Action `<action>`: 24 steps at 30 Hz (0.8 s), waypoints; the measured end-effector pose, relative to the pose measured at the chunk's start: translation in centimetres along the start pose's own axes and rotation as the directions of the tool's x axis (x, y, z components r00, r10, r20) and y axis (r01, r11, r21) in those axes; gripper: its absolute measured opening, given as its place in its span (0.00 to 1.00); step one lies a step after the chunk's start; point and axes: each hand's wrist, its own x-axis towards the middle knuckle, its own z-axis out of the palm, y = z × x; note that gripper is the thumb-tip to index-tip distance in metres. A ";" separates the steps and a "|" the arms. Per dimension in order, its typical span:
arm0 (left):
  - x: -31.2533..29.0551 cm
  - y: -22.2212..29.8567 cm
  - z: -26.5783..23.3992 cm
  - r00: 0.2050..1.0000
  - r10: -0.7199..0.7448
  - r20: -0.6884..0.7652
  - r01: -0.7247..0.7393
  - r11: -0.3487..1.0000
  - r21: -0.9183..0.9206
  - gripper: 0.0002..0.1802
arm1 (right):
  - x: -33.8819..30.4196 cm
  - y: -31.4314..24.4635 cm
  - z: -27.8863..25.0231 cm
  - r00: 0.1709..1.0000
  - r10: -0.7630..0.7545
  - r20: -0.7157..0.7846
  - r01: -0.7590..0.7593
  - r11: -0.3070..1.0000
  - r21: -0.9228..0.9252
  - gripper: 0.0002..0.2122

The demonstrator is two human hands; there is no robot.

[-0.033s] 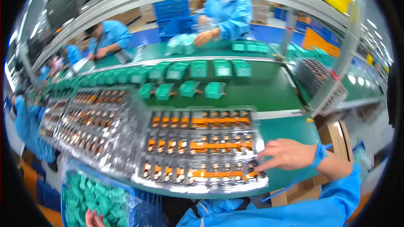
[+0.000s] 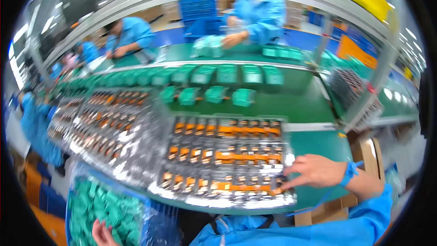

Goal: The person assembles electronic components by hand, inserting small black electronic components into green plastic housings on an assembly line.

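A clear plastic tray (image 2: pixel 287 143) lies in front of me, with rows of small black parts that carry orange strips. At its near right corner, my right hand (image 2: pixel 314 171) has thumb and fingers closed around a small black-and-orange part (image 2: pixel 279 183), which they partly hide. A blue wrist strap is on that arm. My left hand (image 2: pixel 103 234) is low at the left, over a bin (image 2: pixel 146 221) of loose green plastic pieces (image 2: pixel 102 202). Its visible fingers are bent and apart, and I see nothing in them.
A second filled tray (image 2: pixel 107 125) lies to the left. Beyond the trays, green housings (image 2: pixel 226 74) line a green belt (image 2: pixel 291 98). Across it, a co-worker in blue (image 2: pixel 268 18) handles a clear bag. A metal post (image 2: pixel 375 79) and a cardboard box (image 2: pixel 369 157) stand at the right.
The whole scene has shifted slightly rightward in view. My left hand shows a little more over the green pieces. My right hand stays at the tray corner.
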 end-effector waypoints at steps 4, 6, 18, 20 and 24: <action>1.0 -1.9 -0.4 0.997 -0.072 -0.003 0.067 0.946 -0.317 0.10 | 1.0 0.0 0.6 0.998 -0.057 0.035 0.058 0.998 -0.021 0.19; 1.6 -1.4 -1.1 0.999 -0.047 -0.002 0.045 0.962 -0.268 0.09 | 0.6 0.3 0.0 0.995 -0.092 0.028 0.090 0.995 0.041 0.20; 4.2 -4.8 -9.1 0.987 -0.149 0.053 0.133 0.965 0.226 0.14 | 7.9 0.0 2.0 0.763 0.604 -0.232 0.061 0.290 0.955 0.15; 6.4 -4.1 -7.1 0.963 -0.025 0.267 -0.077 0.928 0.364 0.16 | 10.9 -2.1 2.1 0.760 0.613 -0.216 0.126 0.186 0.974 0.12; 10.4 -8.6 -4.1 0.911 0.081 0.404 -0.244 0.896 0.371 0.19 | 15.0 -4.6 1.4 0.851 0.488 -0.193 0.199 0.040 0.979 0.12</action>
